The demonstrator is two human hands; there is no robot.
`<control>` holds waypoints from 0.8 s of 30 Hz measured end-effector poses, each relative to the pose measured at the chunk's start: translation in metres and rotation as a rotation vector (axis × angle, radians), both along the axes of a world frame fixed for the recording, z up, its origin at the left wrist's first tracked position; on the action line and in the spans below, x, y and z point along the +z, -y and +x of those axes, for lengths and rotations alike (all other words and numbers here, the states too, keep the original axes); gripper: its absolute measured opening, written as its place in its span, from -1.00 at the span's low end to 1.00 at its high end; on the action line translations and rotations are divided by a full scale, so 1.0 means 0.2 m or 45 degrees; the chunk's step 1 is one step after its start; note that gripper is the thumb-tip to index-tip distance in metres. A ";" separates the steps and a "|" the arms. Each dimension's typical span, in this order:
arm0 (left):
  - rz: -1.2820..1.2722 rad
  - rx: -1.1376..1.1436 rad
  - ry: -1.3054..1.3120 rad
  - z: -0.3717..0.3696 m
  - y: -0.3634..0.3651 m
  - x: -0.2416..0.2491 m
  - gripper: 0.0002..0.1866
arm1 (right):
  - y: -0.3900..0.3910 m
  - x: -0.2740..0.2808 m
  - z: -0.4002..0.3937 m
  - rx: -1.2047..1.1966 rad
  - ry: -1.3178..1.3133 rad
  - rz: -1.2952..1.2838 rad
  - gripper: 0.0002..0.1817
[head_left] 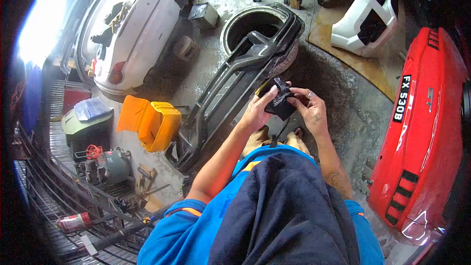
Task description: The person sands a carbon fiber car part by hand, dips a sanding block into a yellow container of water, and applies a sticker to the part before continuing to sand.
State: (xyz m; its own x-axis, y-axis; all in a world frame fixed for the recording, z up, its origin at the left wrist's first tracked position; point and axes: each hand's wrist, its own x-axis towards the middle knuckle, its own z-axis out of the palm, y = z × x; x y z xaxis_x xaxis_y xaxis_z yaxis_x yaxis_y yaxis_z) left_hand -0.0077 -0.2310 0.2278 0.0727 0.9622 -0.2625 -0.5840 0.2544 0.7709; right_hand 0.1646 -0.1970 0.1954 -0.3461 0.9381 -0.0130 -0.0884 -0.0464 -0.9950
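1. So both hands are on one small, dark, folded piece of flat material [283, 111], yellow along one edge, around the middle of the frame.
2. Left hand [258, 109] has it pinched, thumb on top. Right hand [312, 111], ring on a finger, is gripping the other side with its fingertips.
3. Just beyond the left hand there's a long glossy black car-bumper-like part [218, 100] running diagonally, upper end over a round, grey-rimmed, tyre-like thing [226, 32].
4. Left of that: a folded bright orange plastic-looking piece [159, 126].
5. Far right, well apart from the hands: a shiny red car panel [419, 132] with a black plate.
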 end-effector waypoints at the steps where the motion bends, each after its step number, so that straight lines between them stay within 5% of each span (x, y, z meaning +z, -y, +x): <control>1: -0.070 0.051 -0.003 0.00 0.01 0.02 -0.53 | -0.01 0.01 0.00 -0.009 0.080 -0.011 -0.60; 4: -0.079 0.071 0.032 -0.03 0.00 0.03 -0.53 | -0.01 0.06 0.00 -0.028 -0.184 -0.166 -0.63; 9: -0.173 0.093 0.356 -0.03 0.03 -0.15 -0.52 | -0.04 0.05 -0.02 -0.035 -0.131 -0.122 -0.62; 24: -0.253 0.187 0.157 0.02 0.03 -0.10 -0.63 | -0.08 0.05 -0.01 -0.009 0.049 0.104 -0.74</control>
State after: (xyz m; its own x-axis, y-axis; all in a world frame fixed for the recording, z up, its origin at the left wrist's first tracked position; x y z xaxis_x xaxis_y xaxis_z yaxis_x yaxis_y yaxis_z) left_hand -0.0047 -0.2376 0.2073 -0.0207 0.8954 -0.4447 -0.7120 0.2991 0.6353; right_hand 0.1632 -0.1818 0.2055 -0.3402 0.9390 0.0504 -0.0501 0.0355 -0.9981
